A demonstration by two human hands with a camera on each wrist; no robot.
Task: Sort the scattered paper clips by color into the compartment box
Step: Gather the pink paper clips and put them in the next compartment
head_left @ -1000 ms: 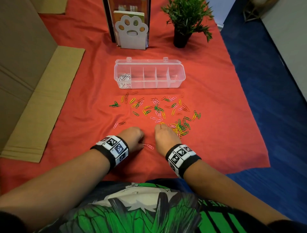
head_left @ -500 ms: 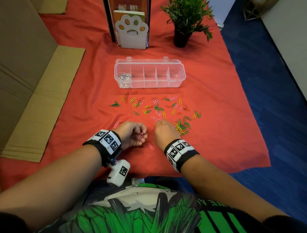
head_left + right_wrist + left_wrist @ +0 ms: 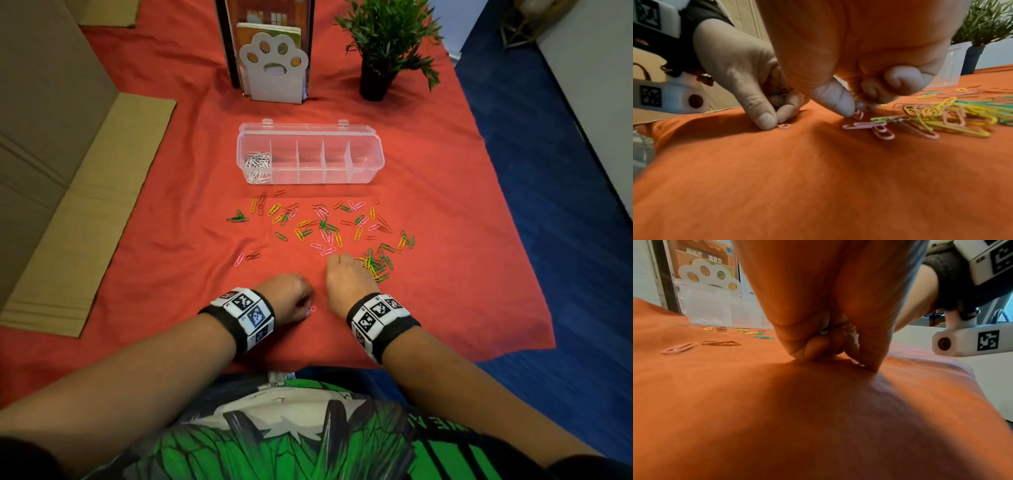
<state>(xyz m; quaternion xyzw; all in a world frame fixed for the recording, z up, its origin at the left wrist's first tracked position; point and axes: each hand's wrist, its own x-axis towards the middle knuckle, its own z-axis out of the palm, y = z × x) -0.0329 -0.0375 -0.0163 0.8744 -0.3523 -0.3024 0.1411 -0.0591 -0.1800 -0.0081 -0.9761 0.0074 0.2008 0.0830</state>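
Pink, yellow, green and dark red paper clips (image 3: pixel 329 226) lie scattered on the red cloth in front of the clear compartment box (image 3: pixel 375 164). White clips (image 3: pixel 258 166) fill its leftmost compartment. My left hand (image 3: pixel 291 298) is knuckles up near the cloth's front edge; its thumb and forefinger pinch a pink clip (image 3: pixel 784 125) lying on the cloth. Beside it, my right hand (image 3: pixel 346 274) has curled fingers, and its thumb and fingertip pinch another pink clip (image 3: pixel 858 114) at the left edge of a yellow-green pile (image 3: pixel 376 263).
A paw-shaped white holder (image 3: pixel 274 68) and a potted plant (image 3: pixel 380 51) stand behind the box. Flat cardboard (image 3: pixel 85 205) lies along the left. The cloth ends at blue floor (image 3: pixel 548 171) on the right. A lone pink clip (image 3: pixel 239 259) lies to the left.
My left hand, turned up with a pink clip half a second ago, has rolled knuckles up and dropped onto the pink clip between the hands. The right hand barely shifted.
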